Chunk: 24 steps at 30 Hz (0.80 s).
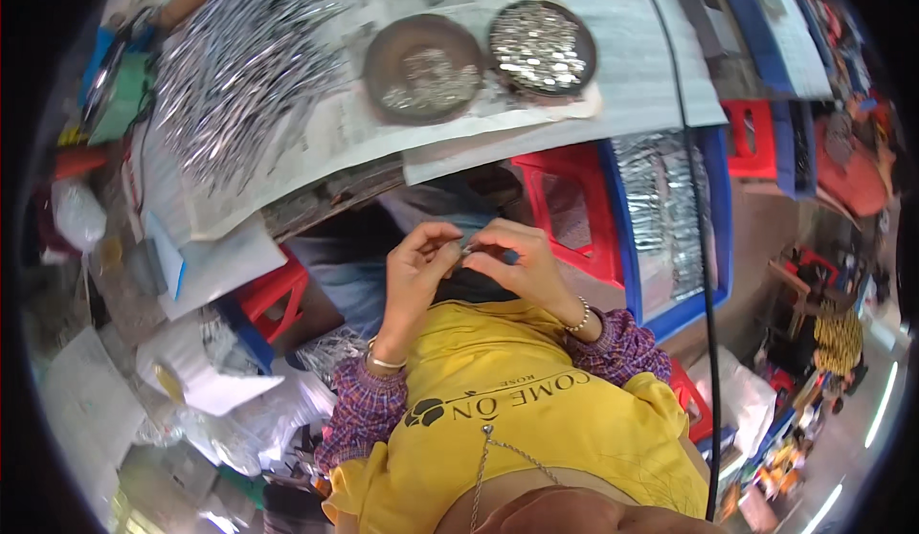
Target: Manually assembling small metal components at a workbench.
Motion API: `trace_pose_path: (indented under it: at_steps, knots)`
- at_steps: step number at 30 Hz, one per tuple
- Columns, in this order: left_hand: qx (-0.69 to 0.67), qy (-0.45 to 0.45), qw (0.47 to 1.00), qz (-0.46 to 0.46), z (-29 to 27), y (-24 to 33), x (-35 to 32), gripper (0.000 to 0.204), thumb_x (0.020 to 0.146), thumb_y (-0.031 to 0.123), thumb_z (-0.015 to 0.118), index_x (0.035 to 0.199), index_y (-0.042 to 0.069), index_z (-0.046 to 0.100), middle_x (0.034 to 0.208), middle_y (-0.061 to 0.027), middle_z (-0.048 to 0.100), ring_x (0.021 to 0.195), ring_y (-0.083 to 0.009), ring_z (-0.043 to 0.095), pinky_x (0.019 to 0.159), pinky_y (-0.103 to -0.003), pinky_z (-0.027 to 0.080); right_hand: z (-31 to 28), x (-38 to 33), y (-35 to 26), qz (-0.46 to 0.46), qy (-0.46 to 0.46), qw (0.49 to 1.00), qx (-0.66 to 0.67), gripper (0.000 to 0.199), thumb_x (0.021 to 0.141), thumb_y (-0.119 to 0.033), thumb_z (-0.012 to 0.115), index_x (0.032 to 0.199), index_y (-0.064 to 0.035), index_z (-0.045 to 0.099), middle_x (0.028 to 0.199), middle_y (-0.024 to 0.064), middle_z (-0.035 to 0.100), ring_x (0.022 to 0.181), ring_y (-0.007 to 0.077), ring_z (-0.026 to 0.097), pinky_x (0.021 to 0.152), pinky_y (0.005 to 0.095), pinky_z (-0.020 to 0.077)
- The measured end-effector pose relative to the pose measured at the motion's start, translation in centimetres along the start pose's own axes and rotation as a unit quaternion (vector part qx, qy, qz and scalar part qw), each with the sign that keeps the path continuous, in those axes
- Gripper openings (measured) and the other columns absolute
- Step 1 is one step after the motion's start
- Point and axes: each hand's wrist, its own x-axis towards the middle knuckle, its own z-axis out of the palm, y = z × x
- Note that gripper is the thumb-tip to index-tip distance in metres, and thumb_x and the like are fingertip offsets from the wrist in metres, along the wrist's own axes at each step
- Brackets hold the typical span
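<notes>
Close together above my lap, in front of the table edge, my left hand (421, 264) and my right hand (518, 259) meet with thumbs and fingers pinched. Something tiny and silvery seems to sit between the fingertips, too small and too covered to name. Beyond them on the newspaper (531, 130) stand two round dishes. The brown dish (388, 84) holds a thin layer of small pale, shiny pieces. Beside it, the dark dish (494, 60) is full of flat silvery pieces. A wide heap of long, thin silvery strips (254, 65) lies to the left.
At the right, a blue tray (720, 218) of silvery strips rests near a red stool (613, 247). A black cable (682, 113) hangs down the right side. Another red stool (273, 295) and white sheets (206, 357) are at the left.
</notes>
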Motion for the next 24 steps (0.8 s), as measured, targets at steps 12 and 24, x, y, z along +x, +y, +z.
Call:
trace_pose_path:
  at_steps: [12,24]
  knots:
    - [0.031,-0.020,0.999,0.008,1.0,-0.4,-0.2,0.030,0.083,0.000,0.056,0.112,0.001,0.049,0.088,-0.0043,0.060,0.079,-0.0080,0.056,0.070,-0.019,0.044,-2.0,-0.8,0.7,0.102,0.001,0.969,0.226,0.012,0.079,-0.002,0.062,0.091,0.0015,0.061,0.083,0.0028,0.058,0.075,0.0090,0.056,0.062,0.0203,0.0465]
    - [0.058,-0.047,0.997,0.002,0.5,-1.4,0.1,0.020,0.084,0.003,0.057,0.103,0.000,0.054,0.086,-0.0063,0.061,0.077,-0.0114,0.056,0.070,-0.022,0.044,-20.6,-13.6,5.2,0.243,0.466,0.833,0.173,0.020,0.084,-0.017,0.059,0.096,-0.0009,0.060,0.084,0.0052,0.062,0.075,0.0110,0.058,0.065,0.0215,0.0467]
